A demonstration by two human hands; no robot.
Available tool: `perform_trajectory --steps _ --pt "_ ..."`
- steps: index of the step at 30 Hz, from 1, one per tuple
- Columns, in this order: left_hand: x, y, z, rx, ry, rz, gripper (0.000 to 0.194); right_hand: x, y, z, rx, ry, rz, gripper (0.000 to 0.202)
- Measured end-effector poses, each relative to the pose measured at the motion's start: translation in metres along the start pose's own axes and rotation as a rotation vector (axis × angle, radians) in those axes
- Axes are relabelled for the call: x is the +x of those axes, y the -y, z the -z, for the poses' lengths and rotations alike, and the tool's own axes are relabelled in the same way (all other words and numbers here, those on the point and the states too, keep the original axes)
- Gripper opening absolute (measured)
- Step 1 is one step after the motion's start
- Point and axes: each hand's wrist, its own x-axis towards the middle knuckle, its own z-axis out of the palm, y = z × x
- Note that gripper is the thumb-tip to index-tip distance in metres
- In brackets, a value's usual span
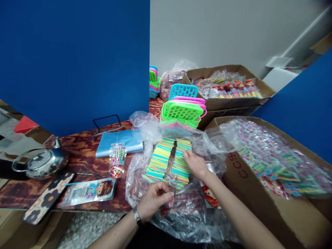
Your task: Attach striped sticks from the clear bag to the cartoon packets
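Note:
My left hand (155,200), with a watch on its wrist, pinches a small clear plastic packet (171,181) above the near edge of the stick pile. My right hand (196,166) has its fingertips on the right row of thin coloured sticks (181,166); whether a stick is between them is too small to tell. A second row of yellow, green and blue sticks (158,160) lies to the left, past a dark gap. Both rows rest in an open clear plastic bag (197,221). A packet with a red-haired figure (209,196) lies below my right wrist.
Stacked plastic baskets (183,110) stand behind the bag. Cardboard boxes (240,169) with many filled packets (275,152) are at the right. On the left are a metal kettle (43,162), a flowered case (49,199), blue plastic sheets (119,141), a filled packet (117,160) and a silvery packet (89,191).

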Motion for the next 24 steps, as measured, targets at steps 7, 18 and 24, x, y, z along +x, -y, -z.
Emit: perform_trajectory --steps 7,18,24 --pt "0.004 0.000 -0.005 -0.153 -0.019 0.044 0.028 -0.020 0.022 0.010 1.051 -0.332 0.014 0.020" --pt "0.007 -0.002 -0.012 -0.244 -0.016 0.015 0.028 -0.055 0.066 0.011 1.353 -0.437 0.047 0.015" --pt "0.007 -0.007 -0.003 0.263 -0.129 -0.109 0.024 -0.055 0.064 0.048 1.751 -0.628 0.052 0.015"
